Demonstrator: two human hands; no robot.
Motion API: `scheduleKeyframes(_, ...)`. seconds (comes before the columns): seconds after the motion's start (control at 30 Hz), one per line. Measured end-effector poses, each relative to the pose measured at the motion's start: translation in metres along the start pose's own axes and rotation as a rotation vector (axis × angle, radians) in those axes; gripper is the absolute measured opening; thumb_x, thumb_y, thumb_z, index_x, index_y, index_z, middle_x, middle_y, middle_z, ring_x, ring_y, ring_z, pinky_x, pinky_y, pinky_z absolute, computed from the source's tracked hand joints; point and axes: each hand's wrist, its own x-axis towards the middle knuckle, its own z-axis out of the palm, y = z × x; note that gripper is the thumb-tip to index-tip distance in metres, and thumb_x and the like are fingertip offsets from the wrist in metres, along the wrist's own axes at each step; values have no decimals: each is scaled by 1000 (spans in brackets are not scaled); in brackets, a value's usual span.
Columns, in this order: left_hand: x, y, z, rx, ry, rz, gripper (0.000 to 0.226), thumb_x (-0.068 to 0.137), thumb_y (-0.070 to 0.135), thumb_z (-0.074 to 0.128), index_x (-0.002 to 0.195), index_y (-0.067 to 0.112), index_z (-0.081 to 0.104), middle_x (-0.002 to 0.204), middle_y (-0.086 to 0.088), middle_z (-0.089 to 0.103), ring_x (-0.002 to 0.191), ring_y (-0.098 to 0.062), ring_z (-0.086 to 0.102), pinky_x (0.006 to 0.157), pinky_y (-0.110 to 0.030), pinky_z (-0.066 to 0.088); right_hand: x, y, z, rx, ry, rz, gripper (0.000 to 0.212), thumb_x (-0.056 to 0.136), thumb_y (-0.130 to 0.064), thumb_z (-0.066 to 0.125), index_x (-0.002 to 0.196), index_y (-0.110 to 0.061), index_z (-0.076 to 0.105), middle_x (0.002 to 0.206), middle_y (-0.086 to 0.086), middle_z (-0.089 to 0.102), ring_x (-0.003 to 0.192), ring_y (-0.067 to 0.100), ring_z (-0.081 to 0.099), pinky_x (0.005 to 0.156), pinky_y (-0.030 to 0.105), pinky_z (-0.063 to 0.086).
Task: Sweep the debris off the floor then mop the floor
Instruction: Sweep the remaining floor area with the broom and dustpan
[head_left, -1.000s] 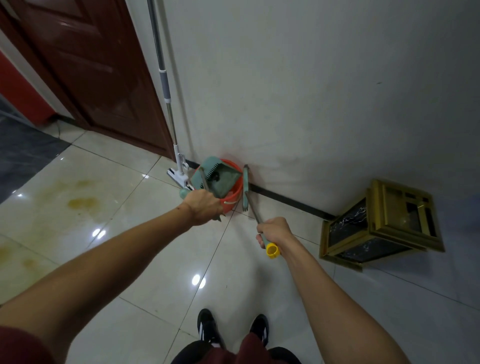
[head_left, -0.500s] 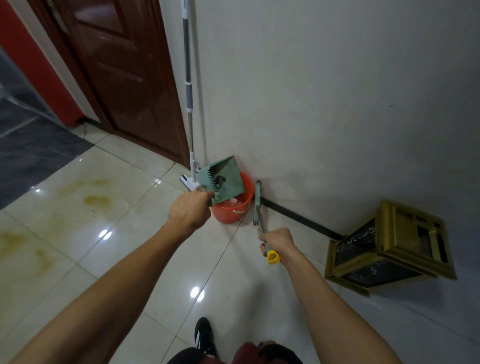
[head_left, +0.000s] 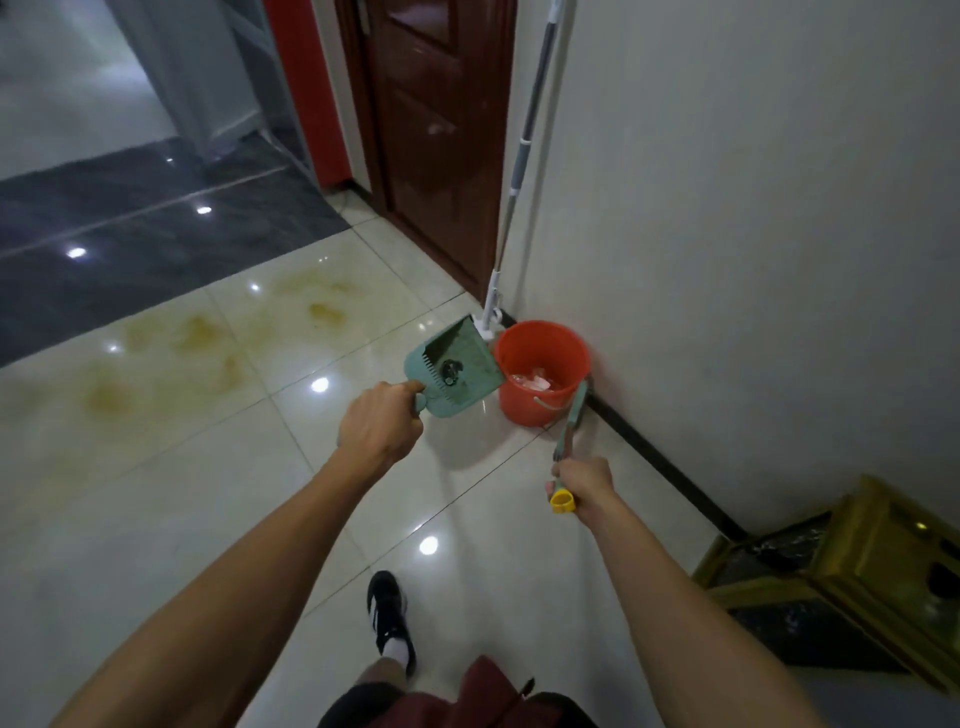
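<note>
Left hand (head_left: 375, 426) wrapped tight round green dustpan (head_left: 457, 368) handle, right hand (head_left: 584, 483) clenched on broom (head_left: 571, 415), both beside orange bucket (head_left: 540, 374) below wall-leaning mop (head_left: 511, 192).

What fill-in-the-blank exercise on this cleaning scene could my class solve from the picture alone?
1. The left hand grips the handle of the green ____.
2. The bucket by the wall is ____ in colour.
3. The mop leans against the ____.
4. The right hand holds a broom handle capped in ____.

Missing words: dustpan; orange; wall; yellow
</note>
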Motion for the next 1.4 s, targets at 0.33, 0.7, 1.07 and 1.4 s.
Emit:
scheduleKeyframes(0.33, -109, -69, 0, 15, -42, -277, 35, 82, 11, 59, 111, 27, 71, 66, 6, 52, 54, -12, 51, 46, -25, 40, -43, 51, 48, -99, -211, 85, 25, 85, 14, 51, 110, 9, 55, 100, 21, 55, 45, 23, 57, 36, 23, 45)
scheduleKeyframes(0.7, -243, -190, -14, -59, -25, -617, 35, 82, 14, 55, 110, 31, 71, 72, 3, 57, 58, -19, 53, 48, -25, 35, -135, 107, 160, -366, -478, 105, 7, 82, 16, 51, 82, 12, 57, 73, 25, 59, 37, 23, 50, 43, 28, 45)
scheduleKeyframes(1.07, -427, -342, -54, -107, -25, -913, 22, 84, 14, 51, 92, 28, 66, 74, -1, 61, 64, -24, 60, 51, -28, 45, -276, 197, 297, -520, -631, 64, 4, 88, 13, 53, 86, 12, 49, 88, 32, 54, 47, 28, 54, 40, 27, 47)
scheduleKeyframes(1.4, -548, -450, -97, -147, 68, -1109, 12, 81, 15, 49, 76, 24, 54, 73, -5, 63, 67, -32, 63, 60, -36, 56, -379, 262, 413, -639, -771, 49, 17, 91, 10, 53, 104, 20, 51, 88, 35, 56, 51, 28, 54, 37, 24, 45)
